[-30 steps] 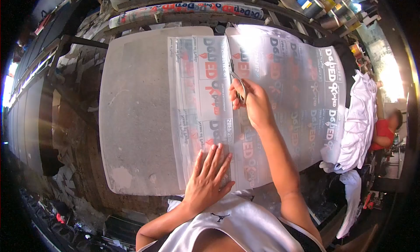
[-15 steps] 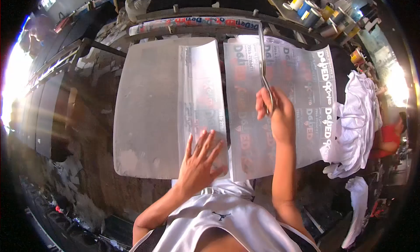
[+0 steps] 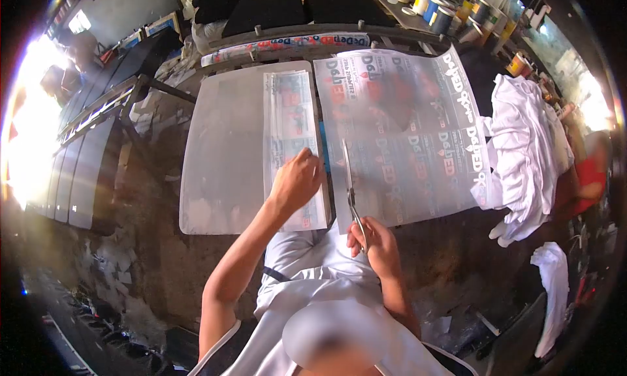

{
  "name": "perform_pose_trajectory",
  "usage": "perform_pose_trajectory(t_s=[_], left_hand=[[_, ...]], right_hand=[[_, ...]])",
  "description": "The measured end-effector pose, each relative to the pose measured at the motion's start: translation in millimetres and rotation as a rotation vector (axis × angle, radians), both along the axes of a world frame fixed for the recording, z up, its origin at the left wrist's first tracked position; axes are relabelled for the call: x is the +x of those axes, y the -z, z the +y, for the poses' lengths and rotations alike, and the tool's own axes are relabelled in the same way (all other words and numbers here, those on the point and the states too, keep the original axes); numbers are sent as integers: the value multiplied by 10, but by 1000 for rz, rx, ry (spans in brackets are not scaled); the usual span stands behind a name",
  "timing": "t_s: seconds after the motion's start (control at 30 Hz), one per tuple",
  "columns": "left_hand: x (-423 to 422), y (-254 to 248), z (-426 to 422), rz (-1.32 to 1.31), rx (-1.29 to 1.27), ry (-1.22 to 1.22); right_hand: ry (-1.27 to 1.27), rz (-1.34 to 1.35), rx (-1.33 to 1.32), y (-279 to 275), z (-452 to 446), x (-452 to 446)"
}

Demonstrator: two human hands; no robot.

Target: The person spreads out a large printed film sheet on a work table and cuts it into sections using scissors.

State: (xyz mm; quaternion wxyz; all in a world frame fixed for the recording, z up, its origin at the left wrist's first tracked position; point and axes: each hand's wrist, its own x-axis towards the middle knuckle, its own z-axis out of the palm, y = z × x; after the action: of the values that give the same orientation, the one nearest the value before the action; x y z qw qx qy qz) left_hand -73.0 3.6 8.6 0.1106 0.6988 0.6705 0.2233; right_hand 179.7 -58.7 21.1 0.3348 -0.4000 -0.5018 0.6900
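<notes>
My right hand [image 3: 379, 249] has its fingers through the handles of a pair of long metal scissors [image 3: 351, 193]. The blades point away from me, over the left part of a large translucent printed sheet [image 3: 418, 173]. My left hand [image 3: 297, 180] is closed, fingers curled, on a narrow stack of printed strips [image 3: 287, 108]. Whether it pinches a strip's edge is hidden. The strips lie along the right side of a plain grey board [image 3: 222, 154], and a narrow gap separates them from the large sheet.
A pile of white cloth [image 3: 522, 147] lies right of the sheet. Behind the board, a rolled printed sheet [image 3: 281, 44] rests along a rail. Bottles and tubs [image 3: 441, 18] crowd a shelf at the upper right. A person in red [image 3: 591, 177] is at the far right.
My left hand has gone from lying flat with fingers spread to curled, and moved farther from me. My right hand has drawn the scissors toward my body and leftward.
</notes>
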Motion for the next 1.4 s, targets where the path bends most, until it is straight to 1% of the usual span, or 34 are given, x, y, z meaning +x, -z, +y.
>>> perform_pose_trajectory(t_s=[0.07, 0.1, 0.17, 0.2, 0.27, 0.3, 0.33, 0.4, 0.43, 0.57, 0.63, 0.67, 0.7, 0.77, 0.8, 0.87, 0.9, 1.0, 1.07, 1.1, 1.17, 1.2, 1.27, 1.4], left_hand=[[34, -12, 188, -229, 124, -92], [29, 10, 303, -229, 127, -88], [15, 133, 547, -317, 326, -94], [26, 204, 644, -320, 327, -92], [61, 322, 821, -423, 324, -220], [45, 373, 882, -431, 243, -282], [56, 371, 925, -432, 248, -278], [78, 380, 996, -345, 164, -425], [64, 378, 1042, -359, 56, -455], [52, 352, 1157, -364, -5, -522], [24, 333, 1167, -513, -129, -539], [-45, 446, 1220, -511, -132, -544], [-120, 551, 1272, -592, -116, -498], [-169, 580, 1279, -701, -116, -433], [-155, 612, 1273, -699, -117, -429], [-104, 670, 1226, -735, -1, -439], [-97, 689, 1215, -735, -2, -439], [-14, 498, 1097, -766, 26, -459], [20, 454, 1071, -865, -7, -532], [25, 431, 1053, -868, -7, -532], [-14, 484, 1038, -555, 61, -440], [-17, 508, 1047, -555, 60, -442], [6, 512, 1084, -437, 39, -424], [29, 460, 1070, -405, 92, -443]], right_hand=[[-5, 21, -36, 115, -146, 120], [-5, 3, -15, 162, -201, 175], [-4, -10, -13, 147, -282, 286], [-5, -22, -17, 145, -327, 339], [13, -18, -5, 177, -389, 439], [18, -17, 4, 183, -406, 483], [23, -15, 13, 187, -407, 523], [37, -20, 15, 151, -424, 590], [45, -24, 12, 142, -441, 616], [45, -58, 26, 213, -432, 673], [72, -51, -36, 185, -455, 663], [68, -51, -40, 201, -467, 653], [72, -42, -55, 227, -470, 645], [80, -30, -66, 240, -463, 631], [67, -21, -64, 238, -466, 625], [55, -14, -66, 253, -489, 644], [40, -16, -31, 279, -486, 652], [30, -37, 0, 293, -497, 649], [39, -58, -2, 300, -503, 655], [30, -61, 2, 319, -509, 660], [18, -65, 4, 343, -517, 667], [12, -61, 0, 350, -524, 669], [4, -58, -7, 337, -527, 662], [-41, -53, -8, 274, -511, 643]])
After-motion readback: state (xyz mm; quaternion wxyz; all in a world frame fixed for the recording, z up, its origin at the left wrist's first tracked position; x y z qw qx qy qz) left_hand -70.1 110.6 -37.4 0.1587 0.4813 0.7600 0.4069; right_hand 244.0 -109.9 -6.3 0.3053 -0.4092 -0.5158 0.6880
